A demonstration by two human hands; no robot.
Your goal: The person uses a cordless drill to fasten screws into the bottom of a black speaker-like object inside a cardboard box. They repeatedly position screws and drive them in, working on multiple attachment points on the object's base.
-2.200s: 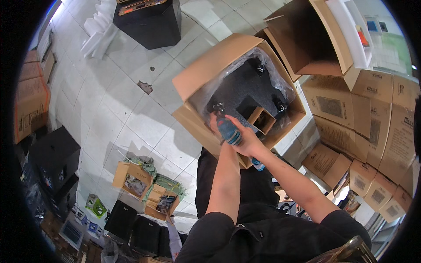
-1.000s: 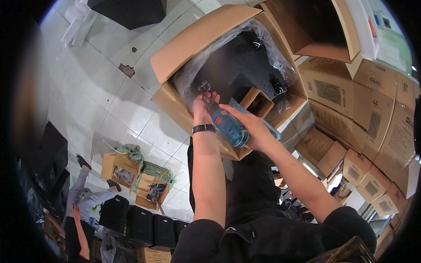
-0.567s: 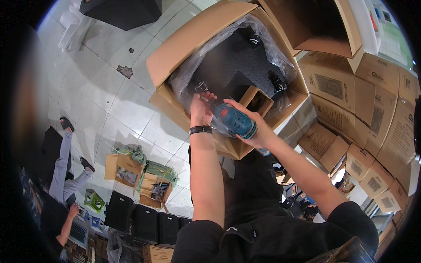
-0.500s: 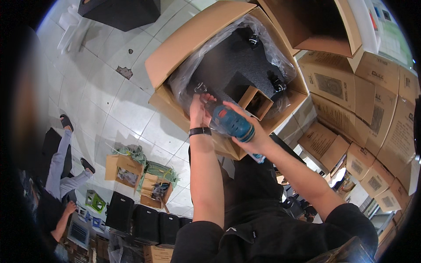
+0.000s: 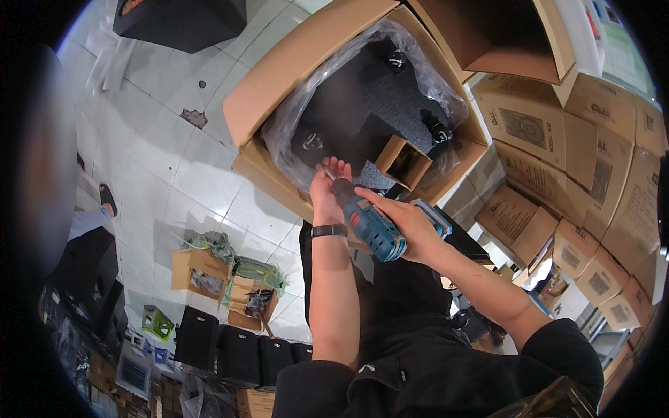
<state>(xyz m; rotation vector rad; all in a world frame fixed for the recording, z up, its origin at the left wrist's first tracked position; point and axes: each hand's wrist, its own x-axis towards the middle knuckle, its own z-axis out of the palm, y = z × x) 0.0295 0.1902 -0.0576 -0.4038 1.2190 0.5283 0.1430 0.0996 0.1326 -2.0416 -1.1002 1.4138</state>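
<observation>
My right hand (image 5: 411, 226) grips a blue cordless drill (image 5: 373, 226), whose chuck and bit point up and left over the near edge of a large open cardboard box (image 5: 306, 59). At the bit's tip, my left hand (image 5: 327, 184) is palm up with curled fingers; anything small in them is too hard to make out. Inside the box, in clear plastic wrap (image 5: 284, 125), lies a black textured cabinet (image 5: 348, 94). Casters (image 5: 396, 61) sit near its corners. On the cabinet stands a small open carton (image 5: 404, 161).
Another open carton (image 5: 516, 56) adjoins at the upper right, with stacked cardboard boxes (image 5: 543, 132) beyond. A black speaker (image 5: 185, 24) stands on the tiled floor at upper left. Smaller opened boxes (image 5: 198, 272) and a row of black speakers (image 5: 240, 355) are at lower left.
The drill has turned, so its body and battery show more. My left hand has moved slightly down and right, its fingers curled at the bit. The person at left has mostly gone from view.
</observation>
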